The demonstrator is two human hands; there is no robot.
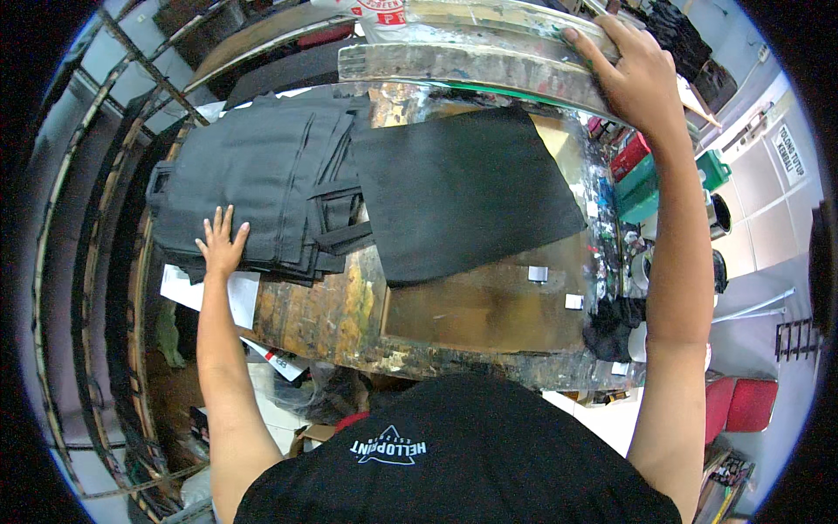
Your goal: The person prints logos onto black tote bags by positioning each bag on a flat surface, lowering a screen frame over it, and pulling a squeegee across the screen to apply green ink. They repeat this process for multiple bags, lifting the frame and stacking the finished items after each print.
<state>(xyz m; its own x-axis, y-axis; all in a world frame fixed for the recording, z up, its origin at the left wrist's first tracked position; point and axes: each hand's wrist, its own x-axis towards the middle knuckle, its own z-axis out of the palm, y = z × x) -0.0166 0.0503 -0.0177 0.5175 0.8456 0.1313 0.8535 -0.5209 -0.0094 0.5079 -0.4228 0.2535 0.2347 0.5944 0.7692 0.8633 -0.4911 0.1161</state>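
My left hand (pixel 223 248) lies flat, fingers spread, on the near side of a pile of black cloth bags (pixel 249 162). Several handles poke out at the pile's right side. To its right, one black cloth bag (pixel 463 196) is spread flat on a brown board (pixel 484 319), its handle toward the pile. At the far side of the table, my right hand (pixel 642 79) grips the right end of an ink-stained screen-printing frame (pixel 463 67), thumb on the near side. The frame appears tilted up; its far part is cut off by the view's edge.
The worn wooden table (pixel 323 310) has paint-crusted edges. White tabs (pixel 538 274) sit on the board's near right. A dark rack (pixel 92 253) stands at the left. Green containers (pixel 642 188) and a dark cloth bundle (pixel 614 327) are at the right, with a red chair (pixel 742 406) beyond.
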